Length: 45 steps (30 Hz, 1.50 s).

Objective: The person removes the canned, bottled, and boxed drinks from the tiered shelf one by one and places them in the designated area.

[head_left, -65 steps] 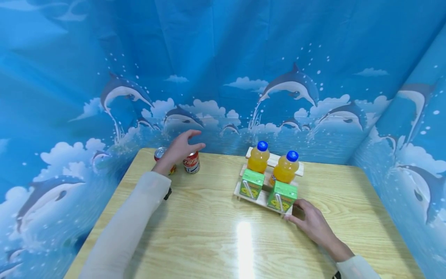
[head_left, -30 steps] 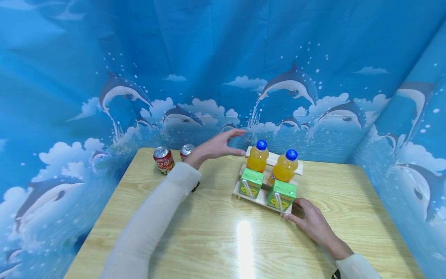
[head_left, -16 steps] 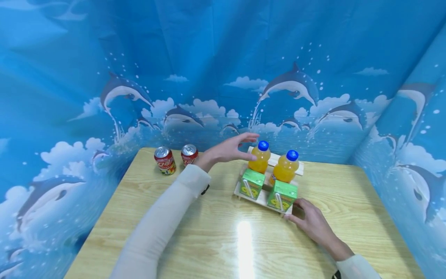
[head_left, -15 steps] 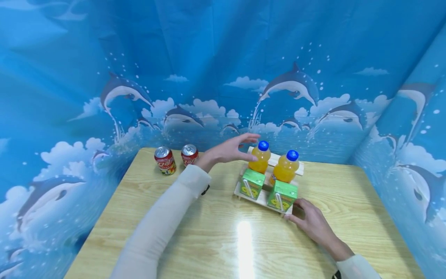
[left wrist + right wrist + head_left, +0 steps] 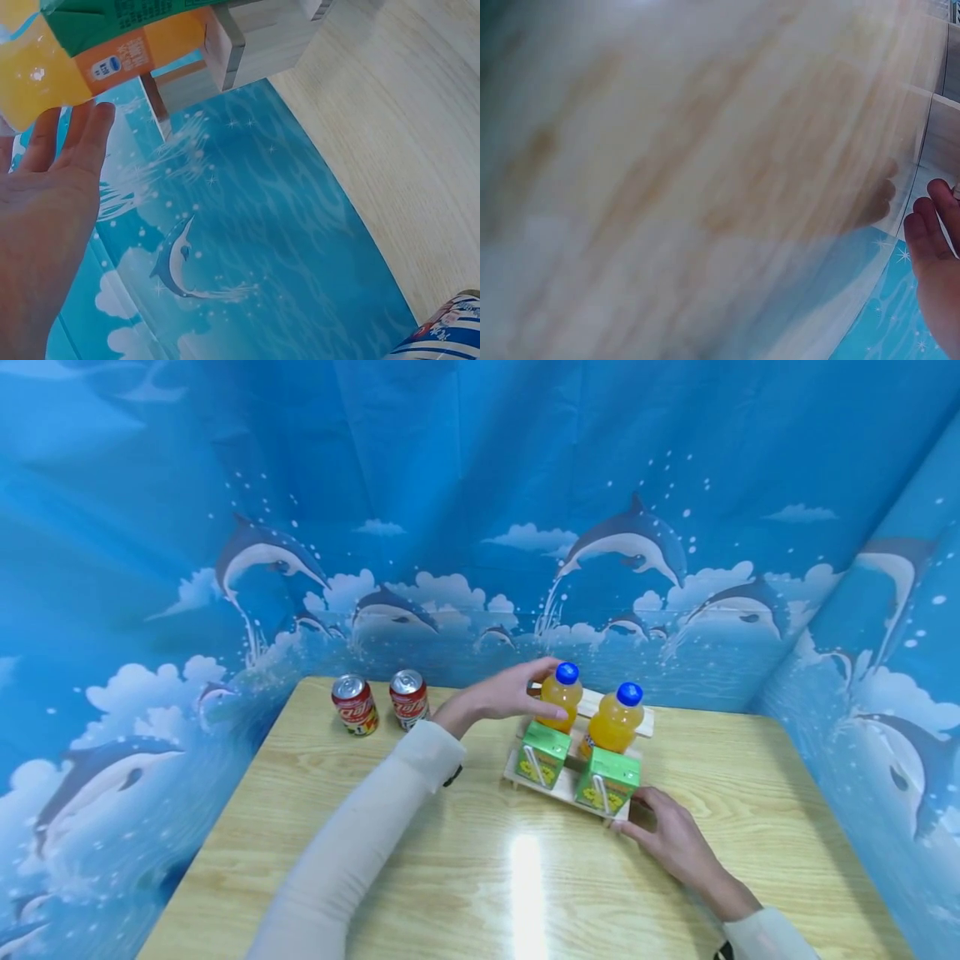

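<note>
A small wooden two-tier rack (image 5: 558,788) stands on the table. On its rear step are two blue-capped bottles of orange drink: a left bottle (image 5: 561,695) and a right bottle (image 5: 617,718). Two green juice boxes with straws, a left box (image 5: 543,755) and a right box (image 5: 608,779), stand on the front step. My left hand (image 5: 504,693) holds the left bottle, thumb across its front and fingers behind; in the left wrist view the fingers lie along the bottle (image 5: 45,75). My right hand (image 5: 675,842) grips the rack's front right corner, its contact partly hidden.
Two red soda cans stand upright at the table's back left, a left can (image 5: 356,706) and a right can (image 5: 410,700). The wood-grain table (image 5: 450,877) meets a blue dolphin-print curtain (image 5: 480,527) along its back and sides.
My left hand has moved right from the cans to the left bottle, then lowered slightly around it. The right hand, rack, bottles and boxes stay in place.
</note>
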Available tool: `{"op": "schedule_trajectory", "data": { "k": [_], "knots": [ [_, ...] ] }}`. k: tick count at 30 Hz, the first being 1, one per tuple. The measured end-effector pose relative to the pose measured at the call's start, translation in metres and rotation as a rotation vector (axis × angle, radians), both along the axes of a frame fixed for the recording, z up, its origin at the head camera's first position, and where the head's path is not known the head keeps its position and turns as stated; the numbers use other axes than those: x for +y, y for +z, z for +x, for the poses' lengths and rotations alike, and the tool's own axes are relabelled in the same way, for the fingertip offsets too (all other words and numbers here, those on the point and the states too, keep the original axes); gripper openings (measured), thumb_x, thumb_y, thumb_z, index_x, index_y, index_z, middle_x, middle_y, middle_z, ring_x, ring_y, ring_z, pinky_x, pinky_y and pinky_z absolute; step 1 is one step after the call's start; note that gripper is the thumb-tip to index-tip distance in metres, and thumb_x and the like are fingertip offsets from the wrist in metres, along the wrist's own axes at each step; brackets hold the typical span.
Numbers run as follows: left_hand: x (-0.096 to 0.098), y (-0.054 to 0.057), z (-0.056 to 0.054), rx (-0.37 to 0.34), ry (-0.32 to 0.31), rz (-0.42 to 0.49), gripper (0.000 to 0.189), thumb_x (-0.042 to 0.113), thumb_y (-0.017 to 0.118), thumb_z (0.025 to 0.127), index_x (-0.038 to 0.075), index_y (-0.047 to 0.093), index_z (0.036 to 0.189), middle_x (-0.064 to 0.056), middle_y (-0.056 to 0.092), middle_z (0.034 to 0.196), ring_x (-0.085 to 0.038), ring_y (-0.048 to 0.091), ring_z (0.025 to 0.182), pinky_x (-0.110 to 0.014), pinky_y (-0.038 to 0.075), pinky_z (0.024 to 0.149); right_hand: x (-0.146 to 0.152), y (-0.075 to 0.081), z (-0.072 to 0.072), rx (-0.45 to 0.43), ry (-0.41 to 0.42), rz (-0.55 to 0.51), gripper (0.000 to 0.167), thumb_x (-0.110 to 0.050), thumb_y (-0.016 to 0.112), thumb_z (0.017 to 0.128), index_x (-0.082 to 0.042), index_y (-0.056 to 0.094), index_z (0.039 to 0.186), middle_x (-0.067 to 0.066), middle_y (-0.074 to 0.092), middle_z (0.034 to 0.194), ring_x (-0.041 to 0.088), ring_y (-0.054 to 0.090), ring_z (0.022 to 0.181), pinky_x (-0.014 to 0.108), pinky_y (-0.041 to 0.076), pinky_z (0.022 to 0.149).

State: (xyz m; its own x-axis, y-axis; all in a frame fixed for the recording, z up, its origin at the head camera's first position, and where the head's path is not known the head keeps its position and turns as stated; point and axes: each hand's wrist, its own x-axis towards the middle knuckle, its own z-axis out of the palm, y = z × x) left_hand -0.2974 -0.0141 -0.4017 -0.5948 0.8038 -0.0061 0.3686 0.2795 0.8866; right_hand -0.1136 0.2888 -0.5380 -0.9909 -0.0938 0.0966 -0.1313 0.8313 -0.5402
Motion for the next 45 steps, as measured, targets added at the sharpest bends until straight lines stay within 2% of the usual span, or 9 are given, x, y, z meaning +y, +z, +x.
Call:
{"op": "schedule_trajectory", "data": {
  "k": [5, 15, 26, 33, 45],
  "knots": [
    [0.001, -0.002, 0.001, 0.011, 0.004, 0.007, 0.072, 0.025, 0.077, 0.104, 0.013, 0.041, 0.164, -0.01, 0.058, 0.156, -0.028, 0.055, 0.144, -0.045, 0.049, 0.123, 0.001, 0.0, 0.001, -0.005, 0.004, 0.003, 0.064, -0.041, 0.087, 0.094, 0.002, 0.066, 0.138, 0.022, 0.073, 0.133, 0.044, 0.07, 0.125, 0.065, 0.056, 0.107],
    [0.002, -0.004, 0.0, 0.044, 0.037, 0.013, 0.069, 0.027, 0.079, 0.103, 0.014, 0.046, 0.162, -0.008, 0.062, 0.153, -0.027, 0.057, 0.143, -0.047, 0.051, 0.121, 0.001, 0.001, 0.0, -0.008, 0.003, 0.004, 0.066, -0.041, 0.087, 0.094, 0.003, 0.065, 0.138, 0.023, 0.073, 0.133, 0.044, 0.07, 0.124, 0.065, 0.056, 0.107],
    [-0.002, -0.004, -0.003, 0.05, 0.082, 0.012, 0.075, 0.03, 0.08, 0.101, 0.014, 0.044, 0.165, -0.009, 0.062, 0.156, -0.032, 0.052, 0.152, -0.055, 0.044, 0.126, -0.001, 0.002, 0.0, -0.015, 0.002, 0.0, 0.069, -0.042, 0.087, 0.093, 0.003, 0.064, 0.14, 0.024, 0.072, 0.136, 0.045, 0.069, 0.126, 0.066, 0.055, 0.108],
    [-0.006, 0.004, -0.002, 0.052, 0.126, 0.03, 0.076, 0.03, 0.081, 0.101, 0.015, 0.043, 0.166, -0.008, 0.063, 0.155, -0.031, 0.054, 0.151, -0.055, 0.046, 0.124, 0.0, 0.002, 0.001, -0.011, 0.001, 0.002, 0.068, -0.041, 0.087, 0.093, 0.003, 0.065, 0.14, 0.023, 0.072, 0.135, 0.045, 0.069, 0.126, 0.066, 0.055, 0.108],
    [-0.021, 0.021, -0.003, 0.056, 0.162, 0.091, 0.075, 0.027, 0.08, 0.101, 0.016, 0.044, 0.166, -0.009, 0.062, 0.155, -0.029, 0.057, 0.147, -0.052, 0.052, 0.12, 0.0, 0.001, 0.001, -0.016, 0.0, 0.003, 0.069, -0.044, 0.086, 0.093, 0.002, 0.065, 0.14, 0.023, 0.072, 0.136, 0.044, 0.069, 0.126, 0.066, 0.055, 0.108]
  ]
}}
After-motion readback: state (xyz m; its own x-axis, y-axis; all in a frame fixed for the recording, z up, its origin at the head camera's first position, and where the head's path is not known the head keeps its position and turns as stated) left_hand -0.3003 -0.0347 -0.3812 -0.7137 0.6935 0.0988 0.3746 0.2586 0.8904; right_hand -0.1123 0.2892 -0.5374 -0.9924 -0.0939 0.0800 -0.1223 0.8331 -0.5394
